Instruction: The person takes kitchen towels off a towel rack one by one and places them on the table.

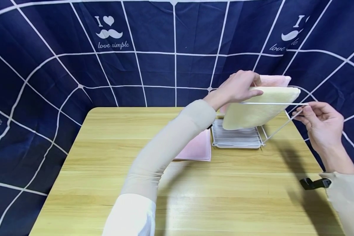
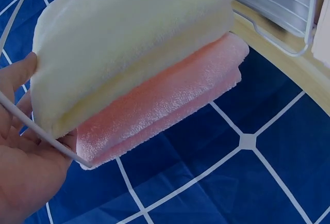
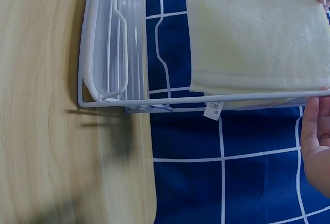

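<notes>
A folded pale yellow towel (image 1: 262, 113) hangs in the upper part of a white wire rack (image 1: 278, 130). Behind it is a pink towel (image 1: 275, 80), its folded fluffy edge plain in the left wrist view. My left hand (image 1: 239, 87) pinches the yellow towel at its upper left, thumb on the near face and fingers behind. One of the rack's wires crosses in front of that hand in the left wrist view. At the rack's upper right corner, my right hand (image 1: 323, 121) pinches the wire between thumb and fingers. A small white label (image 3: 213, 110) hangs below the yellow towel.
The rack's lower shelf and white tray (image 1: 239, 136) stand at the table's back right. A flat pink cloth (image 1: 196, 147) lies left of it, partly behind my left arm. Dark blue curtain (image 1: 153, 68) surrounds the wooden table (image 1: 112, 154). A black device (image 1: 314, 183) sits on my right wrist.
</notes>
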The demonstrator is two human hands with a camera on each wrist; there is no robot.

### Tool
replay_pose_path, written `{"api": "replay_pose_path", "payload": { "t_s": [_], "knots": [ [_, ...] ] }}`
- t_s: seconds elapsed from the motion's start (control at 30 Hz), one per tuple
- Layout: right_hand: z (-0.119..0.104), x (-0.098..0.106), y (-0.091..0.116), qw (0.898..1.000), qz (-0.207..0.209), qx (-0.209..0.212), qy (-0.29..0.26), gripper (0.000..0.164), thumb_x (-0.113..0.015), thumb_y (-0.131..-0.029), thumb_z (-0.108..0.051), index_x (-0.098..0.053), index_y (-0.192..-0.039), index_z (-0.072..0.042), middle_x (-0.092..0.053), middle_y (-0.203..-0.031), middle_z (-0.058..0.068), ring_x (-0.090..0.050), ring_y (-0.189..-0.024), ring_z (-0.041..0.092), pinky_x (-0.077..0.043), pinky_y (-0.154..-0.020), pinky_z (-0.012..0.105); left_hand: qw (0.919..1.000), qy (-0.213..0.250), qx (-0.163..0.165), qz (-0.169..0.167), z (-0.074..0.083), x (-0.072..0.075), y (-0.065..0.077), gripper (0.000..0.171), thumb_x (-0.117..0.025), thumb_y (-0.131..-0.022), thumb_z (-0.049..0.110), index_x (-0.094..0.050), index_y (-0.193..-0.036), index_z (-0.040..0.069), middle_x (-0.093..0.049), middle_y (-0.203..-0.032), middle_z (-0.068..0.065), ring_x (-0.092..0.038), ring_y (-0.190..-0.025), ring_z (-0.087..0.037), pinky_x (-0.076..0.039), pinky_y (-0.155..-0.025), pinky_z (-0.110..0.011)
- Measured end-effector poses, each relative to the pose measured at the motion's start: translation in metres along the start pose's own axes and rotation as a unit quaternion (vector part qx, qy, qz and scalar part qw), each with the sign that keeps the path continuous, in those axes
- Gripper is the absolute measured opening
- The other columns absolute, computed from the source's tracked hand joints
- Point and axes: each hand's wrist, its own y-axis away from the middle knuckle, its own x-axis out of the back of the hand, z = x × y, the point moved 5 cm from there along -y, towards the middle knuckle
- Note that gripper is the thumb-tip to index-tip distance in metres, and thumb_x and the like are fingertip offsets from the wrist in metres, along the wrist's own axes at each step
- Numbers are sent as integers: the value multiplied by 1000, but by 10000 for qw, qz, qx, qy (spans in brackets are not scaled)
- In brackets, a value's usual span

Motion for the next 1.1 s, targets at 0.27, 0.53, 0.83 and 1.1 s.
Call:
{"api": "replay_pose_path", "payload": {
  "t_s": [0.27,0.53,0.83,1.1],
  "knots": [
    [-1,0,-2,9996,74,88,249,15,-47,-96,25,-59,-106,28,-74,-89,33,-76,-80,38,-66,-73,40,9997,106,217,-67,0,-2,-5,27,-69,-101,49,-76,-117,29,-64,-101,13,-55,-98,-4,-46,-88,-24],
    [0,1,-2,10000,42,-25,7,17,-45,-96,25,-58,-107,29,-73,-90,35,-76,-81,39,-66,-75,42,9999,44,63,79,0,-2,-5,22,-67,-103,44,-77,-115,29,-67,-104,13,-55,-98,-4,-48,-92,-24],
    [2,0,-2,10000,36,-1,-33,17,-46,-96,25,-58,-106,29,-73,-90,35,-77,-81,39,-66,-74,42,9999,52,23,159,-1,-3,-3,24,-64,-105,44,-77,-119,28,-66,-107,12,-54,-99,-3,-48,-93,-23],
    [1,0,-3,10000,24,2,-35,17,-46,-96,25,-58,-107,29,-73,-90,35,-77,-80,38,-66,-74,41,9998,-53,-42,209,-1,-3,-3,26,-63,-105,43,-76,-121,28,-65,-109,10,-53,-99,-4,-48,-94,-23]
  ]
}}
